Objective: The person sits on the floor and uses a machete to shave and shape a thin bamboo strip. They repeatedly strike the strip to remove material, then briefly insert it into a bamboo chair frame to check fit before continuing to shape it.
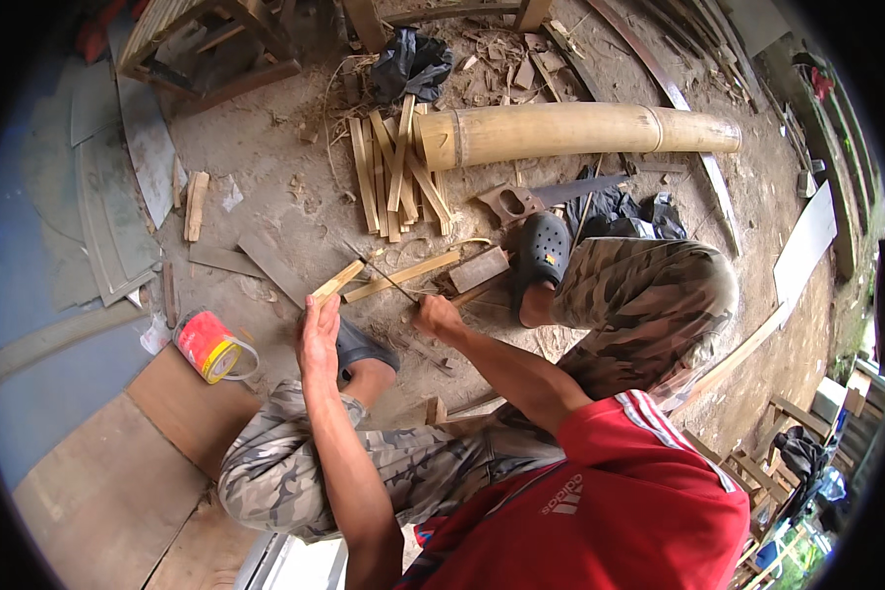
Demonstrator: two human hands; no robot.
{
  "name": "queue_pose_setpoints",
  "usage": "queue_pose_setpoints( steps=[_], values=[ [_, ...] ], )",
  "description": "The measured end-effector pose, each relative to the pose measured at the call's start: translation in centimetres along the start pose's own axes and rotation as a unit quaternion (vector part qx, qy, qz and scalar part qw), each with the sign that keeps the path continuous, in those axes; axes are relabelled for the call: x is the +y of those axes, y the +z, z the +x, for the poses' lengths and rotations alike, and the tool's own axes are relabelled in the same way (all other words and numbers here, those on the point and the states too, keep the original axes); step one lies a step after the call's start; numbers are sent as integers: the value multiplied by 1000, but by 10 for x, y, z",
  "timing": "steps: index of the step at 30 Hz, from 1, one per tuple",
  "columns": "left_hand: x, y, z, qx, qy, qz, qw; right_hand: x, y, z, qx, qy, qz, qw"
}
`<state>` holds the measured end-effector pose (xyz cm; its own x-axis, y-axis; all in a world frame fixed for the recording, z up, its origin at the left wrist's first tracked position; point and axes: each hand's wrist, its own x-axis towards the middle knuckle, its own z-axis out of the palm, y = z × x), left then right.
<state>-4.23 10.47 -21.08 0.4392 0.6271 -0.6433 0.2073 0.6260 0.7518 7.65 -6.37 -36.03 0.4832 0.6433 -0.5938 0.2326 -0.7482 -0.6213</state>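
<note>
My left hand [319,334] is closed around the lower end of a short bamboo strip [339,281], which points away and to the right. My right hand [439,317] grips a knife [387,275], its long, thin, dark blade slanting up to the left past the strip's far end. The knife's handle is hidden in my fist. Just beyond, another bamboo strip [403,274] lies on the ground beside a wooden block [479,268]. A pile of split bamboo strips [366,177] lies farther off.
A thick bamboo pole [560,133] lies beyond, with a handsaw [541,200] near it. A red and yellow can [206,346] rests tilted at left. My feet in dark clogs [545,248] flank the work. Black plastic bags [410,67] and wood scraps are scattered around.
</note>
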Motion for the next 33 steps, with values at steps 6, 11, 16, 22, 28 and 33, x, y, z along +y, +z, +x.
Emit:
queue_pose_setpoints(
  steps=[6,11,16,22,28,33],
  values=[
    [-4,1,0,-11,4,8,1000,15,20,11,-40,49,-1,998],
    [-8,-7,-4,-16,4,13,1000,-21,-2,-11,3,-55,11,998],
    [-11,-5,-5,-17,5,12,1000,-30,-6,0,17,-93,44,995],
    [-12,-11,-6,-11,12,27,1000,-30,-14,0,-24,-52,4,998],
    [-5,-1,-6,-8,23,30,999,-14,-18,6,-36,13,-31,999],
    [-2,1,-7,-23,18,51,998,4,4,16,-6,-28,-40,999]
  ],
)
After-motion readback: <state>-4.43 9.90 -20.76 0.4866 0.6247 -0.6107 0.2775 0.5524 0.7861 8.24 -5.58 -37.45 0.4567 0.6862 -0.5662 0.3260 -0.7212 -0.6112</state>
